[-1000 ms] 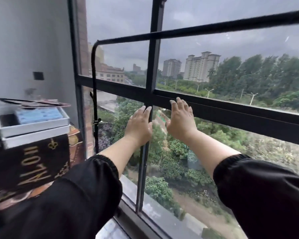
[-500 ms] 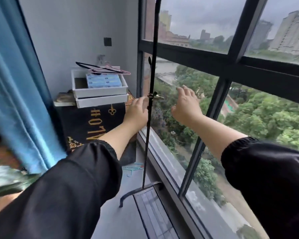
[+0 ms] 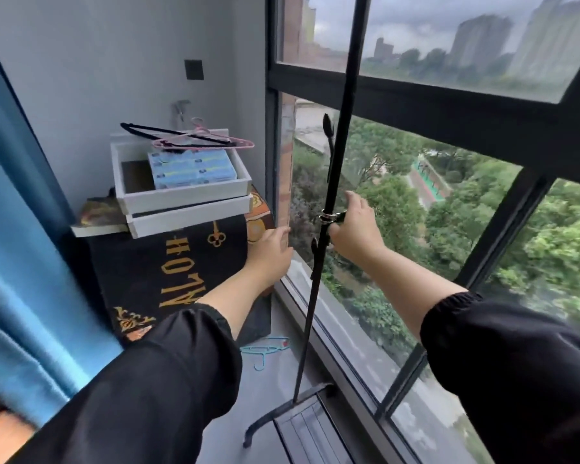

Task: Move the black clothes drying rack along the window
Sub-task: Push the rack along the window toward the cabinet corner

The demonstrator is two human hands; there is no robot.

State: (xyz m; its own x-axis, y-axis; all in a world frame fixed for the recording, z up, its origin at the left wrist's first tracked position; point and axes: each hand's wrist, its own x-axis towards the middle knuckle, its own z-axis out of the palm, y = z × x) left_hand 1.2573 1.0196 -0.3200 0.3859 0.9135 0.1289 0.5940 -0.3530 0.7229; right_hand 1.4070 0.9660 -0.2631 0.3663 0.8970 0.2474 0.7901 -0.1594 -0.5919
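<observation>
The black clothes drying rack stands against the window. Its thin upright pole (image 3: pixel 315 283) rises from a curved foot (image 3: pixel 265 418) on the sill floor and runs out of the top of the view. My right hand (image 3: pixel 357 232) is on the pole's right side at a small metal clamp (image 3: pixel 330 217). Its fingers curl around the pole and the thumb points forward. My left hand (image 3: pixel 272 252) is left of the pole, fingers apart, holding nothing and not touching the pole.
Stacked white trays (image 3: pixel 185 195) with blue boxes and hangers (image 3: pixel 195 140) sit on a black-and-gold box (image 3: pixel 168 272) in the far corner. A blue hanger (image 3: pixel 265 346) lies on the floor. A blue curtain (image 3: pixel 21 262) hangs at left. A floor vent (image 3: pixel 312 433) lies beside the rack's foot.
My view has swung down and left from the glass to the rack's pole. My right hand has gone from spread open to curled on the pole at the clamp. My left hand stays open.
</observation>
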